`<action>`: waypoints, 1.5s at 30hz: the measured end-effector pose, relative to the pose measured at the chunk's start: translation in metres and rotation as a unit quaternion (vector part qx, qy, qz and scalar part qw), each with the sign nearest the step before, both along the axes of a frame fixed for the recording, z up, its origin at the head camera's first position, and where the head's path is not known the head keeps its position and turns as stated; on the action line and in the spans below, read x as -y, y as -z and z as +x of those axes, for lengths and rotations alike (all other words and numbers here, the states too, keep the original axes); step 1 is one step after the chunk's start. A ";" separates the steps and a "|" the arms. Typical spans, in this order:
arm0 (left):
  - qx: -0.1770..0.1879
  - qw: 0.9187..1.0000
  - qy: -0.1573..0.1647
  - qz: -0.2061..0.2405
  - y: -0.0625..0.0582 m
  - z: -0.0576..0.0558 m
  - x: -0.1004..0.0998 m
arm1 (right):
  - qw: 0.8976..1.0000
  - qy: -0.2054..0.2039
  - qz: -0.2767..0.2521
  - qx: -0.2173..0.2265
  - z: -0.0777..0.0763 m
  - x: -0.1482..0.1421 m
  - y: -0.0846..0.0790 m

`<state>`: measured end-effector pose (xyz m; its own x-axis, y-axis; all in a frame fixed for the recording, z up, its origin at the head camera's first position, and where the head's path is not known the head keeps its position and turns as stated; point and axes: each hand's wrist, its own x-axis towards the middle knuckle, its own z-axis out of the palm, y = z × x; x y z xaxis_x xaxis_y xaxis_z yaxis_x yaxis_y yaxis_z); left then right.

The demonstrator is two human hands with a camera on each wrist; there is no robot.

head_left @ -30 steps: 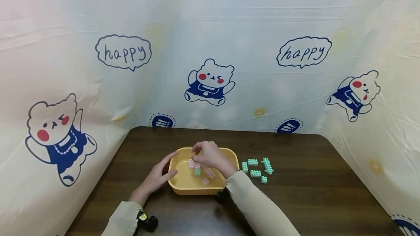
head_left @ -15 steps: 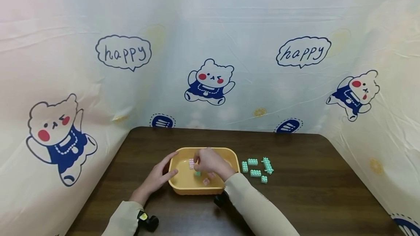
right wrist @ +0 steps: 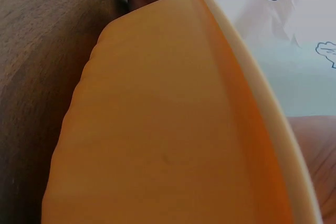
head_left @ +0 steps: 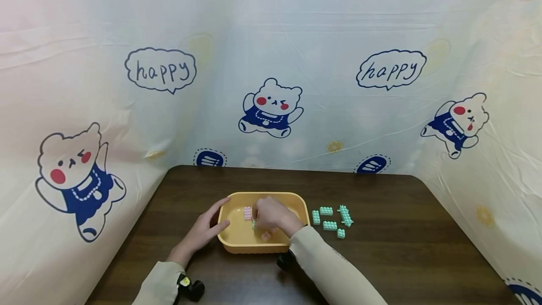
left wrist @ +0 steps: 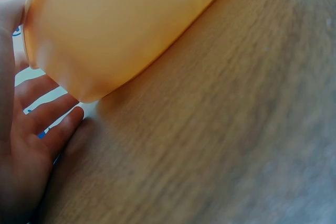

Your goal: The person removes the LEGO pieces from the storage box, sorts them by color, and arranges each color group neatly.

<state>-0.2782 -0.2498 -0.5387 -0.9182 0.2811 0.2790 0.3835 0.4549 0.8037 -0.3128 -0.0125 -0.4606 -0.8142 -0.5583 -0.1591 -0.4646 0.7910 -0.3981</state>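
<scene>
A yellow plastic bin [head_left: 235, 237] sits on the table, with pink building blocks [head_left: 247, 212] and a green block [head_left: 254, 224] inside. My left hand [head_left: 206, 225] rests at the bin's left end, thumb and index finger at the rim. In the left wrist view its other fingers [left wrist: 63, 129] extend fairly straight along the outside wall. My right hand [head_left: 273, 214] reaches down into the bin from the right, knuckles up. Its fingertips are hidden behind the hand, so I cannot tell whether they pinch a block. The bin's wall [right wrist: 152, 108] fills most of the right wrist view.
Right of the bin, several loose green blocks [head_left: 330, 225] lie on the dark wooden table [head_left: 402, 229]. Beside them is a longer green piece [head_left: 345, 215] made of joined blocks. A printed cloth [head_left: 330, 36] hangs behind and around the table.
My right hand has moved down into the bin and a little toward me, covering more of the pink and green blocks. My left hand has stayed at the rim.
</scene>
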 end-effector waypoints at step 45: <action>-0.003 1.000 0.002 -0.011 -0.016 0.010 -0.005 | 0.984 0.039 -0.135 -0.110 0.002 -0.060 -0.043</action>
